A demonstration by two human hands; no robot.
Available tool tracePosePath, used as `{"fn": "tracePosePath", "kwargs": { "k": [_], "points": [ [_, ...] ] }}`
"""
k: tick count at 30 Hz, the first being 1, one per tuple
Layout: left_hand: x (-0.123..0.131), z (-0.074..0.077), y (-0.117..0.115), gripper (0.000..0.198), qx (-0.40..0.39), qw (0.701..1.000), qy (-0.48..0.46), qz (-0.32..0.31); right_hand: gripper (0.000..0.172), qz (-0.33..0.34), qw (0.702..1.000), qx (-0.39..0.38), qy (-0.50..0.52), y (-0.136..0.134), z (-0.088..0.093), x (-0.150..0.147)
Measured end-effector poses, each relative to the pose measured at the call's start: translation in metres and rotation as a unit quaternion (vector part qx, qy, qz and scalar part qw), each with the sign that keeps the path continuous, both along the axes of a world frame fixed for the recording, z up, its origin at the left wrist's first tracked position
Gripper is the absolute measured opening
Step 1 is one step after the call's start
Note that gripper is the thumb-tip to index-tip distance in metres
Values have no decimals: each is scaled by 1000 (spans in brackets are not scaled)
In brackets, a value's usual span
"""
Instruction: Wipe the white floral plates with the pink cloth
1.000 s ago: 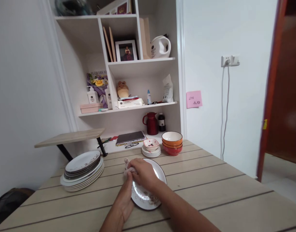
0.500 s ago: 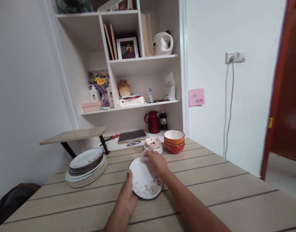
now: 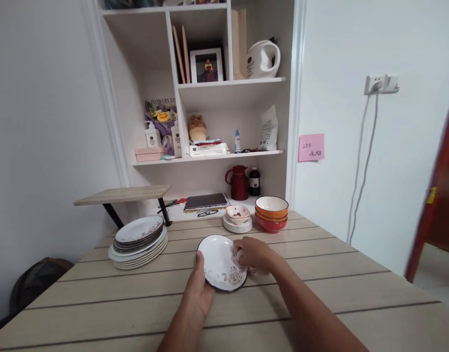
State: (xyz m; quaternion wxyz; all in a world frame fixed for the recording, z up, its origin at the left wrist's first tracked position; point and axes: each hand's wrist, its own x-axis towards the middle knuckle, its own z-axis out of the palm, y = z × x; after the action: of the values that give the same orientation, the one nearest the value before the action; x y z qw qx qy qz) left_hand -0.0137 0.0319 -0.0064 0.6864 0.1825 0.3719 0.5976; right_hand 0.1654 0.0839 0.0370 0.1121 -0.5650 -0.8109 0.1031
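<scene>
A white plate (image 3: 217,259) with a dark rim and a flower pattern is tilted up from the wooden table (image 3: 341,293). My left hand (image 3: 201,289) grips its near left edge, thumb on the rim. My right hand (image 3: 255,253) is closed on a small pale cloth (image 3: 238,256) pressed against the plate's right side.
A stack of plates (image 3: 138,242) stands at the left. Behind are small saucers with a pink bowl (image 3: 238,219) and stacked orange and red bowls (image 3: 271,213). A white shelf unit (image 3: 209,117) with a red jug (image 3: 239,182) fills the back. A small raised wooden stand (image 3: 123,194) sits at left.
My right hand with the cloth moved from the plate's left, across its top, to its right side. The camera view shifted left, and the plate now tilts more upright.
</scene>
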Motion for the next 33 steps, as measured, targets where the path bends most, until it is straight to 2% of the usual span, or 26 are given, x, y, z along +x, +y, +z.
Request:
{"fn": "tracePosePath", "kwargs": {
  "k": [3,5,8,10,13,16,18,21,23,25,27,30,33],
  "points": [
    [-1,-2,0,60,12,999,-17,-27,28,59,997,-39,-24,-18,5,-8],
    [-3,-2,0,59,32,998,-35,-46,27,124,989,-68,-53,-30,4,-21],
    [-4,-2,0,58,55,994,-58,-69,25,182,983,2,17,-36,-4,-45],
    [-5,-5,2,58,64,993,-65,-79,26,157,982,48,95,-31,-10,-56],
    [-7,-15,11,57,84,990,-73,-83,25,68,978,101,169,-15,-13,-60],
    [-8,-26,18,63,88,989,-69,-94,25,-20,979,117,168,-3,-9,-49],
    [-8,-29,20,68,83,990,-61,-93,27,-45,985,105,126,-2,-7,-39],
    [-8,-27,18,69,69,994,-55,-66,25,-22,995,68,68,-9,-7,-25],
    [-7,-23,15,67,62,995,-51,-51,23,24,998,33,47,-15,-9,-22],
    [-5,-18,12,66,64,995,-47,-54,25,82,996,13,38,-21,-12,-26],
    [-5,-13,9,66,69,994,-49,-73,28,129,989,30,65,-24,-15,-38],
    [-4,-8,6,64,75,991,-58,-93,27,142,974,91,149,-23,-18,-61],
    [-5,-6,5,62,80,990,-59,-104,22,85,972,128,178,-14,-17,-73]
  ]
}}
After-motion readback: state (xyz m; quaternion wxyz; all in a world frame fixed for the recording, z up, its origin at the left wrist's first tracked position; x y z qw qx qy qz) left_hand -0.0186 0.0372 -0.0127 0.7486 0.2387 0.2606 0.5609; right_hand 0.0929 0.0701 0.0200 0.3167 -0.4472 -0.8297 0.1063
